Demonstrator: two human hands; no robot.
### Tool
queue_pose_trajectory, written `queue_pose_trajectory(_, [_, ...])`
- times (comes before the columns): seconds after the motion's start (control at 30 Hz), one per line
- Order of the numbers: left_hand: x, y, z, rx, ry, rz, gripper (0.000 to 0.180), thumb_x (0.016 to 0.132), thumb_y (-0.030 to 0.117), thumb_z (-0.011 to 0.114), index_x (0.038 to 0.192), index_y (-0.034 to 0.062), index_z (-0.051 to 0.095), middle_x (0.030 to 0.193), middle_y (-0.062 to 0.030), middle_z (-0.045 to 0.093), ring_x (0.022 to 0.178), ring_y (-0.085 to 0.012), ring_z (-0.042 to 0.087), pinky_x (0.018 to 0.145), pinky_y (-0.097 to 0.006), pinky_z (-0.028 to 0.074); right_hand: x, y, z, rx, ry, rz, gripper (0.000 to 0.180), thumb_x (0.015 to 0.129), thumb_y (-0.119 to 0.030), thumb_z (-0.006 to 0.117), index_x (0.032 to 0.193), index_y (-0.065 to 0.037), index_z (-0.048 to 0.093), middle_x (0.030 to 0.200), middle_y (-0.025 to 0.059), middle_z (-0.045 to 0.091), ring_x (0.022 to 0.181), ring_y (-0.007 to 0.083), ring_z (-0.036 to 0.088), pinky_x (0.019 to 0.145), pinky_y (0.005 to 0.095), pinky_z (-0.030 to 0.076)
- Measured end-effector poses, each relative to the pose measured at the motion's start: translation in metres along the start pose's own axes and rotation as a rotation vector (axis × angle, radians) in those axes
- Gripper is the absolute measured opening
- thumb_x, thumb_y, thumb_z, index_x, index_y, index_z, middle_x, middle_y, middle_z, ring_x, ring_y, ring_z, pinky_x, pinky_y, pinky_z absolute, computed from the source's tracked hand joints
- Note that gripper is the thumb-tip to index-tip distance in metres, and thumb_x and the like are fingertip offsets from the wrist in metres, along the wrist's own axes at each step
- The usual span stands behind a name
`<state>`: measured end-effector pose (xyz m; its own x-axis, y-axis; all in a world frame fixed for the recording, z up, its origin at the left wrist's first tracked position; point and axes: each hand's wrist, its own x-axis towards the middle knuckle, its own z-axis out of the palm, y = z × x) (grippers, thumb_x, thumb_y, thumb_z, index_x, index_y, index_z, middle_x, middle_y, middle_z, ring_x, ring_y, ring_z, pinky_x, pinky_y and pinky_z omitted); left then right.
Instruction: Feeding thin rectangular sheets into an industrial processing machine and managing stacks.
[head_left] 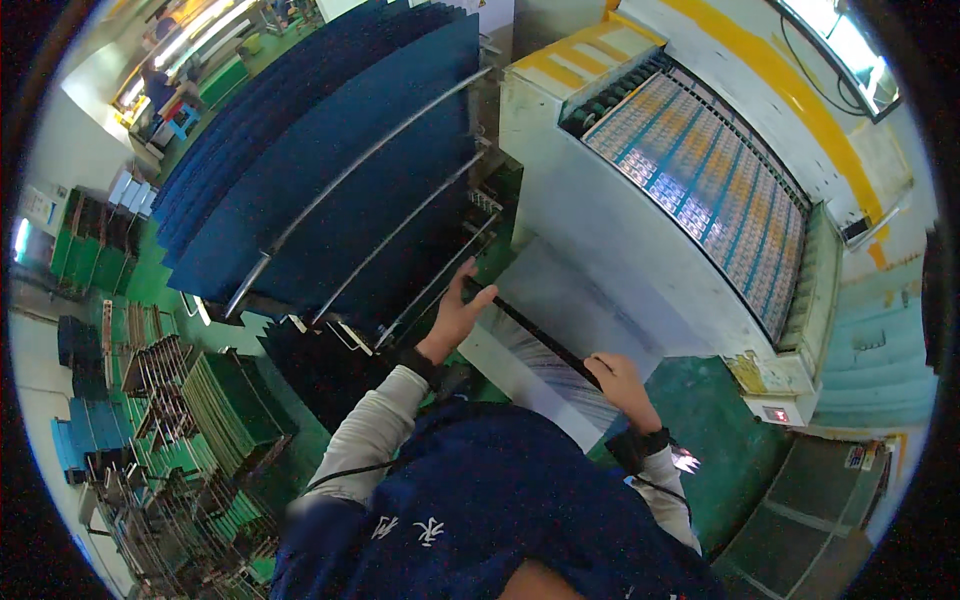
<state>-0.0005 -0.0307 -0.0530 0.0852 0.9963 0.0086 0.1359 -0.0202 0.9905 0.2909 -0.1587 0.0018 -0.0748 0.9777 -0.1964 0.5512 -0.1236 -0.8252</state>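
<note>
A thin black strip (540, 333), perhaps a panel seen edge-on, runs slantwise between my two hands. At its far left end is my left hand (455, 318), with the strip between thumb and fingers. My right hand (622, 388) is closed around the near right end, its fingers curled over it. Just below the strip lies a bundle of grey, streaked thin sheets (560, 372) in a pale tray-like holder (508, 372). Whether the strip touches these sheets I cannot tell.
A rack of large dark blue panels (340, 150) with metal rails (375, 240) stands at left. To the right, a white machine (600, 190) carries patterned panels (705, 180) on its sloped bed. Green racks (235, 410) stand lower left; a dark mesh frame (815, 510) lies lower right.
</note>
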Motion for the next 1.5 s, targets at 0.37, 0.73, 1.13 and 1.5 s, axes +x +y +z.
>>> queue_pose_trajectory(0.37, [-0.019,0.025,-0.009,0.051,-0.036,-0.055,0.070,0.081,0.029,0.069,0.137,0.0028,0.034,0.131,-0.0141,0.045,0.123,-0.0205,0.041,0.100,-0.032,0.033,-0.009,0.007,0.007,-0.202,0.083,-0.039,0.029,0.080,-0.028,0.062,0.087,0.000,0.063,0.074,0.0188,0.059,0.068,0.0320,0.058,0.060,0.0390,0.043])
queue_pose_trajectory(0.73, [-0.026,-0.008,-0.027,0.063,-0.142,-0.041,0.075,0.082,0.037,0.066,0.138,0.0015,0.031,0.136,-0.0175,0.040,0.128,-0.0254,0.037,0.104,-0.035,0.030,0.002,0.040,0.019,-0.485,0.171,-0.049,0.030,0.077,-0.032,0.062,0.074,-0.001,0.060,0.075,0.0210,0.059,0.074,0.0415,0.056,0.063,0.0478,0.042])
queue_pose_trajectory(1.13, [-0.035,0.003,-0.038,0.032,-0.241,0.049,0.071,0.083,0.036,0.064,0.137,0.0028,0.032,0.133,-0.0180,0.043,0.125,-0.0269,0.039,0.104,-0.037,0.030,0.016,0.061,0.018,-0.478,0.194,-0.015,0.034,0.073,-0.029,0.065,0.068,0.003,0.058,0.066,0.0234,0.057,0.066,0.0410,0.057,0.057,0.0468,0.041])
queue_pose_trajectory(1.5, [-0.033,-0.020,-0.032,-0.114,-0.257,0.025,0.066,0.083,0.040,0.064,0.132,0.0048,0.038,0.125,-0.0133,0.046,0.117,-0.0244,0.044,0.099,-0.036,0.034,0.010,0.081,0.014,-0.621,0.080,0.037,0.034,0.075,-0.033,0.065,0.082,-0.001,0.060,0.080,0.0217,0.061,0.075,0.0414,0.056,0.064,0.0501,0.041])
